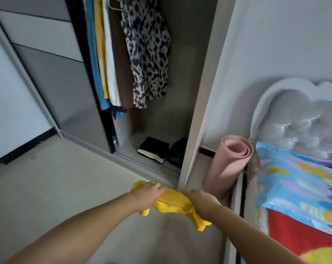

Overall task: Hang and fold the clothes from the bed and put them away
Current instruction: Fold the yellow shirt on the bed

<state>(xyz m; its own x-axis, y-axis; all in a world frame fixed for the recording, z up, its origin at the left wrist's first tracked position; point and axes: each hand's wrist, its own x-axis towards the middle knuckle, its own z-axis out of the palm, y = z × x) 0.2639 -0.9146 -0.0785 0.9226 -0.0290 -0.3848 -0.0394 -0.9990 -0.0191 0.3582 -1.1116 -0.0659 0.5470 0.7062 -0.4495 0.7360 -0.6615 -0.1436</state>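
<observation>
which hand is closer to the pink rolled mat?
Right. The right hand grips the yellow garment just left of the rolled pink mat; the left hand grips the garment's far end, farther left.

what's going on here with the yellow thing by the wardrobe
A person holds a bunched yellow garment in both hands, left hand and right hand, in front of the open wardrobe. Several clothes already hang inside, including a leopard-print garment, and folded dark clothes lie on its floor.
</observation>
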